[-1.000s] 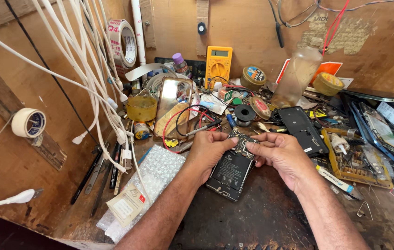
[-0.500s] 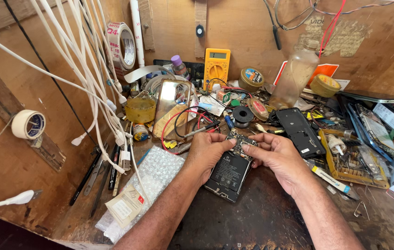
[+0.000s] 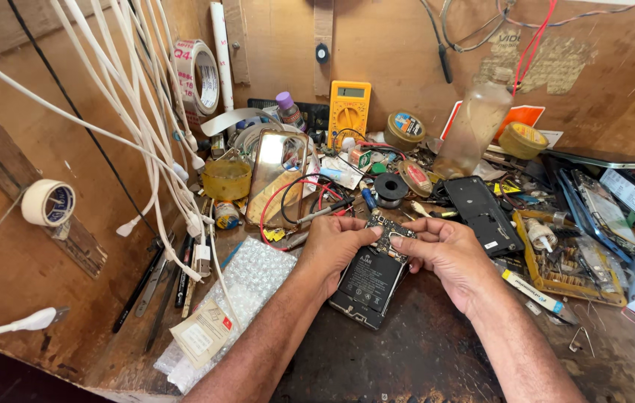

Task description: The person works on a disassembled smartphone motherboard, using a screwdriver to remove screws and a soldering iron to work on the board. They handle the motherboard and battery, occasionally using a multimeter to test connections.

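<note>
Opened phone (image 3: 371, 277), its back cover off and its black battery and circuit board bared, is held just above the dark table (image 3: 437, 351) near the front edge, between both hands.

In the head view, the left hand (image 3: 334, 250) is seen gripping the phone's upper left side, with the thumb laid across the top of the circuit board. The right hand (image 3: 448, 257) is closed on the upper right corner, its fingers (image 3: 414, 242) pinched on the edge of the board; whether some small part is caught between them cannot be told.

Compared with the earlier pictures, the phone and both hands are found in nearly the same place and grip. Only a slight shift of the camera is noted, so the work at the top of the board is judged to be going on without a new step begun.

A sheet of bubble wrap (image 3: 246, 287) lies just left of the phone. A yellow meter (image 3: 349, 112) stands against the back wall, and white cables (image 3: 146, 127) hang at the left. A removed black back cover (image 3: 483, 213) rests to the right.
</note>
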